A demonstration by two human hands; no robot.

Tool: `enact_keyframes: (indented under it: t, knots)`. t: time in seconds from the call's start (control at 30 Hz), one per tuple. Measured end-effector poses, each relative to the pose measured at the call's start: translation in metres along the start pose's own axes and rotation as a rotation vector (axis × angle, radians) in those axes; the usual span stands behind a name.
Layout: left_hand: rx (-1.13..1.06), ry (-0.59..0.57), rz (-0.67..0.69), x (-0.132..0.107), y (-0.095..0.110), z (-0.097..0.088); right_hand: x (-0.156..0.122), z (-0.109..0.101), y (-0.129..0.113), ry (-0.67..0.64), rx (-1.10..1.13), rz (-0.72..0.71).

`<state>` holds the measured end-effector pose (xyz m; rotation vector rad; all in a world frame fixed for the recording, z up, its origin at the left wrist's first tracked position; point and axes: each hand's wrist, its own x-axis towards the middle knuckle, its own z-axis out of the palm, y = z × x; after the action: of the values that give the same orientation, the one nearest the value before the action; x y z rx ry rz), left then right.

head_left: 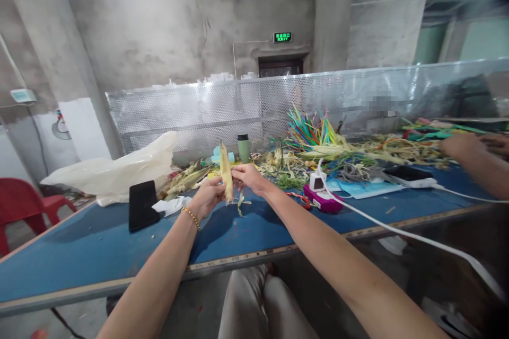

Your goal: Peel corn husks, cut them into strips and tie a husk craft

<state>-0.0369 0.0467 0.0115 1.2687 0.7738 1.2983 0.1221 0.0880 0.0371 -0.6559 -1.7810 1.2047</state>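
My left hand [207,197] pinches a pale yellow corn husk [226,169] near its lower end and holds it upright above the table. Whether a cob is inside cannot be seen. My right hand [249,177] is closed at the husk's right side, its fingertips bent against it and partly hidden. Below the fingers dangles a thin, torn strip of husk [240,205]. Behind my hands, more husks [186,179] lie in a loose pile, and a green bottle [243,149] with a dark lid stands upright.
On the blue table [99,254] are a black phone [142,205], white tissue [170,205], a plastic bag [115,172], colourful strips [310,130] and a purple box [323,200] with a charger. A white cable [382,222] crosses the right side. Another person's hand [463,145] works there.
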Motion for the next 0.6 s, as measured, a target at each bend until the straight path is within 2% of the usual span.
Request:
enact_keyframes:
  t: [0.1,0.2,0.3,0.4,0.5,0.6]
  knots:
    - [0.155,0.051,0.057,0.002,-0.006,0.0,-0.002,0.007,0.001,0.054,-0.128,-0.009]
    - [0.247,0.04,0.088,0.001,-0.007,0.004,-0.004,0.006,0.001,0.125,-0.25,-0.007]
    - [0.228,0.005,0.106,-0.003,-0.002,0.012,-0.003,0.005,0.002,0.197,-0.264,-0.029]
    - [0.226,-0.084,0.108,-0.007,0.002,0.018,-0.002,0.006,0.005,0.256,-0.297,-0.064]
    - [0.209,-0.123,0.126,-0.006,0.001,0.02,0.0,0.006,0.01,0.246,-0.368,-0.134]
    - [0.128,-0.128,0.086,-0.002,-0.002,0.019,0.001,0.006,0.012,0.257,-0.447,-0.209]
